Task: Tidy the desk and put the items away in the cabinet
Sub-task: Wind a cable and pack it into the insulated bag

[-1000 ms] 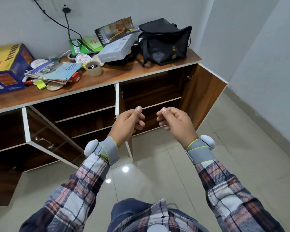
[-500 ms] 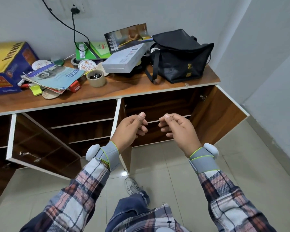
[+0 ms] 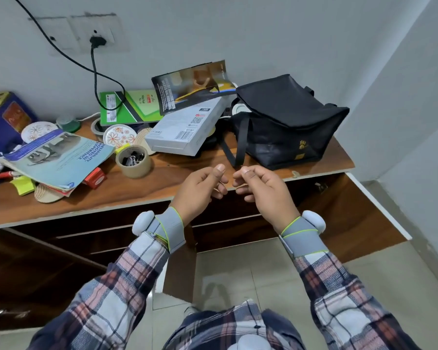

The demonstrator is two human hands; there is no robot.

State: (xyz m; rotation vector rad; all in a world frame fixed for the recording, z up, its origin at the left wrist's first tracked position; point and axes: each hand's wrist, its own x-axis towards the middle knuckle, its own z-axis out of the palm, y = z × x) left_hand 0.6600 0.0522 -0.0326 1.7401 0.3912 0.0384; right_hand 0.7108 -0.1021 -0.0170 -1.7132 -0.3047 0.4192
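The wooden desk (image 3: 162,183) is cluttered. A black bag (image 3: 283,122) stands at its right end, a white box (image 3: 187,127) leans beside it, and a dark brochure (image 3: 190,84) and a green notebook (image 3: 129,107) lie behind. A tape roll (image 3: 134,161) holds binder clips. A stack of magazines (image 3: 58,157) lies to the left. My left hand (image 3: 200,188) and my right hand (image 3: 263,190) hover close together over the desk's front edge, fingers curled, holding nothing.
A blue and yellow carton (image 3: 3,122) fills the far left. Small floral plates (image 3: 120,136) sit behind the tape roll. A black cable (image 3: 94,69) hangs from the wall socket. Below, the cabinet stands with a door (image 3: 352,213) swung open at the right and another door (image 3: 180,269) open in the middle.
The view has come closer to the desk. Both hands have risen from in front of the cabinet shelves to the desk's front edge, still curled and holding nothing.
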